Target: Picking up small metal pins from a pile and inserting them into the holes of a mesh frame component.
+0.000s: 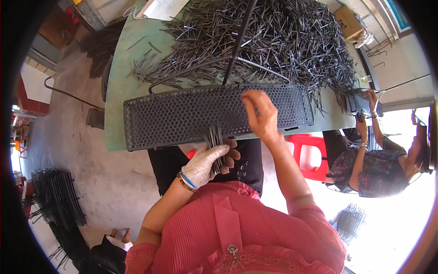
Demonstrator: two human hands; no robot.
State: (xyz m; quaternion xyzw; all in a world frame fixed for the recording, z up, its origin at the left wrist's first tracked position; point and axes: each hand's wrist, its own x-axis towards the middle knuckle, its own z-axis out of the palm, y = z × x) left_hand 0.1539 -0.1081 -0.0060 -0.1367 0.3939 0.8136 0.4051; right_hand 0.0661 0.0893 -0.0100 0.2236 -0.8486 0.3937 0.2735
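Several slim strips [213,137] in knit-gloved left hand [205,160], perforated panel [178,116], perhaps metal

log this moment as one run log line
left hand: gloved, holding bundle of thin black strips | right hand: bare, over black perforated panel | heap of black strips: on green table

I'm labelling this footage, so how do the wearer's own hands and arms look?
The left hand wears a pale knit glove, its fingers partly brownish; at that wrist sit a blue-and-white band and a dark beaded bracelet. The right hand is bare, with no bracelet visible. Both forearms are uncovered below short pinkish-red sleeves.
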